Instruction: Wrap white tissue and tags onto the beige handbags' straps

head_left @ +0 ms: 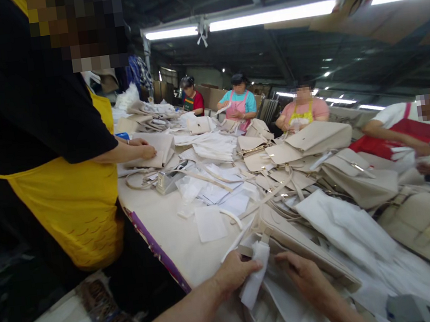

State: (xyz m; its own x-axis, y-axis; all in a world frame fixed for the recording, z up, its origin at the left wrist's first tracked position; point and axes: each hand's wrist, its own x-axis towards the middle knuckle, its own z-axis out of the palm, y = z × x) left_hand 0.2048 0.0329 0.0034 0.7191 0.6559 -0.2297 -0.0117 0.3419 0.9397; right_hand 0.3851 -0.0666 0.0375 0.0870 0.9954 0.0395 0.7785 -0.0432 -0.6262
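Note:
Low in the head view, my left hand [234,272] is closed, with its thumb on a strap wrapped in white paper [259,265]. Just beyond it, a beige handbag [299,244] lies tilted on its side. My right hand [305,275] is to the right of the wrapped strap, its fingers curled by the bag's edge; what they pinch, if anything, is hidden. Thin white wrapping [284,298] hangs between my two wrists.
Beige bags [318,138] and loose straps are heaped on the table [150,210]. White sheets [213,148] cover its middle; white wrapping [348,223] lies at right. A co-worker in a yellow apron [75,209] handles a bag at left. Several others work along the far side.

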